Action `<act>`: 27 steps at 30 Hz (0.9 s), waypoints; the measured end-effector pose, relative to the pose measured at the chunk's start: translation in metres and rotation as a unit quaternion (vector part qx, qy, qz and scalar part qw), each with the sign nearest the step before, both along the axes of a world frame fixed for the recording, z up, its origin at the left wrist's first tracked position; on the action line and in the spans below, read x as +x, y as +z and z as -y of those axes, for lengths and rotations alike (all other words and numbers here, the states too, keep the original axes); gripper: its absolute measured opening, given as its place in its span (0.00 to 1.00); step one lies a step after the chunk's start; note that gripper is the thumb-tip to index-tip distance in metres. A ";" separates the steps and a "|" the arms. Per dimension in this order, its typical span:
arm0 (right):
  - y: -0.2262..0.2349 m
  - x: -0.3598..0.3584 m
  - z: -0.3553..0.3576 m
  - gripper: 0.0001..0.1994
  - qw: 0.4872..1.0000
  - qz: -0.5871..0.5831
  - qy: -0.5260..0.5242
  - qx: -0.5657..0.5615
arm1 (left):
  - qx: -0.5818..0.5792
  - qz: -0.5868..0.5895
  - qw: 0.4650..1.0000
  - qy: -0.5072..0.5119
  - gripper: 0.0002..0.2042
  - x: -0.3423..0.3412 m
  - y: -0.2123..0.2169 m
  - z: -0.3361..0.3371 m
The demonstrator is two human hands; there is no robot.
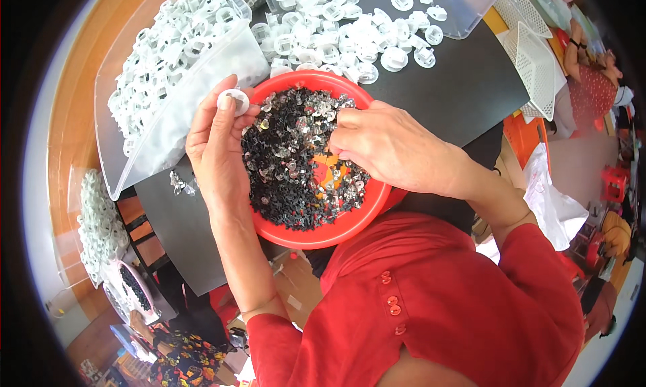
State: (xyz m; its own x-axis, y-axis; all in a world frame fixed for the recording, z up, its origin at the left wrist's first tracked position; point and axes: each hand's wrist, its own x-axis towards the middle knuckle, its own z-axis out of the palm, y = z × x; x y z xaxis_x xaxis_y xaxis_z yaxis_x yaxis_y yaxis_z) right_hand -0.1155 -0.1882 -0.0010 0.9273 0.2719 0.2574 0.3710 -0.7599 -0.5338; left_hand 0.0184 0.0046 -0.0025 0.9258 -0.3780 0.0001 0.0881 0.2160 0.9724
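Observation:
Between the thumb and fingers of my left hand [219,141] is a small round white plastic part [233,102], held up at the left rim of a red basin [321,238]. The basin holds a mix of small black pieces [286,202] and clear, shiny bits [306,121]; part of its orange-and-yellow bottom shows through. My right hand [380,141] reaches over the basin's right side with its fingers closed together among the clear bits. Whatever those fingertips pinch is hidden.
A clear plastic bin [182,98] heaped with white parts stands at the left. A pile of loose white parts [343,34] lies behind the basin on the dark table [464,84]. White baskets [528,64] are at the right. Other people sit at far right and lower left.

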 end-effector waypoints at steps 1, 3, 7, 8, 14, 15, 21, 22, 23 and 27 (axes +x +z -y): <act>0.000 -0.001 -0.001 0.04 1.000 0.001 0.002 0.000 | -0.007 0.009 1.000 0.008 0.16 -0.002 0.005 0.000; -0.003 -0.001 -0.002 0.03 1.000 0.002 -0.006 -0.008 | -0.014 0.018 1.000 0.014 0.14 -0.005 0.014 0.001; -0.013 -0.001 -0.009 0.04 0.999 0.033 -0.023 -0.016 | -0.011 0.047 0.998 0.028 0.14 -0.018 0.034 -0.004; -0.015 0.000 -0.011 0.05 0.999 0.037 -0.022 -0.022 | 0.004 0.068 0.997 0.021 0.14 -0.023 0.038 -0.005; -0.018 0.006 -0.018 0.07 0.995 0.068 -0.028 -0.067 | 0.062 0.083 0.995 -0.003 0.14 -0.069 0.040 -0.015; -0.017 0.006 -0.018 0.06 0.995 0.059 -0.024 -0.080 | 0.072 0.078 0.994 0.007 0.13 -0.075 0.035 -0.015; 0.007 0.004 -0.018 0.04 0.978 0.138 -0.092 0.131 | 0.076 0.041 0.996 0.018 0.07 -0.099 0.009 -0.010; 0.008 0.004 -0.022 0.04 0.978 0.141 -0.087 0.131 | 0.077 0.029 0.996 0.017 0.08 -0.099 0.007 -0.008; 0.011 0.004 -0.025 0.04 0.967 0.192 -0.107 0.129 | 0.053 0.017 0.998 0.022 0.09 -0.100 0.007 -0.004; 0.013 0.001 -0.036 0.05 0.940 0.305 -0.136 0.070 | -0.046 -0.024 0.998 0.028 0.08 -0.104 0.002 0.006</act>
State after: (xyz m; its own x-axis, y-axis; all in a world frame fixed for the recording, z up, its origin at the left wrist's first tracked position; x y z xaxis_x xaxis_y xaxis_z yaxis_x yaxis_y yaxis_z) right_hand -0.1144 -0.1518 0.0123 0.6262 -0.0301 0.7791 0.4420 -0.8095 -0.3865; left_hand -0.0858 -0.0016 -0.0006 0.9455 -0.3254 -0.0131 0.1200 0.3108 0.9429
